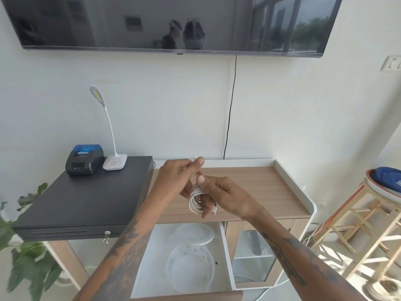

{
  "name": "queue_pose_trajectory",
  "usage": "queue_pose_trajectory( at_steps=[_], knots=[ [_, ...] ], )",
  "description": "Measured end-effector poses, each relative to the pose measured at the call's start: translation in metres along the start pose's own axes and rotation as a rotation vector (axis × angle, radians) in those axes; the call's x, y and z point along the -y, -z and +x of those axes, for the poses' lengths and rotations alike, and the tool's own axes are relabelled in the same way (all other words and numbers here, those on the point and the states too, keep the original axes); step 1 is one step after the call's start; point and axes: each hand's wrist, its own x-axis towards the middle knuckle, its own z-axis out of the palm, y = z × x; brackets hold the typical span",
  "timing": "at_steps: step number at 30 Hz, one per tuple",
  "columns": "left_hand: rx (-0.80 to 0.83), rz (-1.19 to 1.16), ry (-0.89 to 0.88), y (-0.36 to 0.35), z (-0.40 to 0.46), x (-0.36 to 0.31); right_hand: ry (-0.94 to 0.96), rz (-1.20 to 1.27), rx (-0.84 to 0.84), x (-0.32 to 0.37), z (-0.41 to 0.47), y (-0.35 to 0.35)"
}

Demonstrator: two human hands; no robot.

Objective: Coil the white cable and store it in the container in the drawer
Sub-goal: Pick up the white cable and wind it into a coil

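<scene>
The white cable [194, 200] is wound in several loops around the fingers of my right hand [225, 197], which holds the coil above the wooden cabinet top. My left hand [178, 177] pinches the cable's free end, its small plug showing at my fingertips just above the coil. Another plug hangs from the coil's right side. Below my hands the white drawer [227, 257] stands open. Inside it sits a clear round container [173, 260] with its clear lid [195, 234] lying behind it.
A black cash drawer [82, 205] on the left carries a small receipt printer [84, 159] and a white desk lamp [115, 162]. A TV [169, 22] hangs on the wall with a black cord running down. A wooden stool [368, 216] stands right; a plant [28, 253] left.
</scene>
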Motion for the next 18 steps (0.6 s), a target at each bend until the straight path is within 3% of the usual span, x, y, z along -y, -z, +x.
queue_pose_trajectory(
  at_steps=[4,6,9,11,12,15,18],
  knots=[
    [0.043,-0.335,0.278,-0.018,-0.01,0.01,0.032,0.074,-0.132,-0.003,0.001,-0.004],
    [0.071,-0.469,0.305,-0.024,-0.014,0.015,0.049,-0.011,-0.154,-0.003,0.001,-0.006],
    [-0.124,-0.509,0.2,-0.032,-0.02,0.015,0.031,-0.071,-0.184,0.0,0.003,0.0],
    [-0.358,-0.341,0.072,-0.035,-0.021,0.017,0.025,-0.087,-0.197,0.002,0.007,0.003],
    [-0.4,-0.272,0.012,-0.036,-0.022,0.02,0.024,-0.098,-0.199,0.003,0.008,0.003],
    [-0.357,-0.233,-0.084,-0.041,-0.028,0.026,0.014,-0.112,-0.209,0.006,0.012,0.005],
    [-0.306,-0.33,-0.062,-0.046,-0.032,0.03,-0.022,-0.155,-0.253,0.006,0.017,0.005]
  ],
)
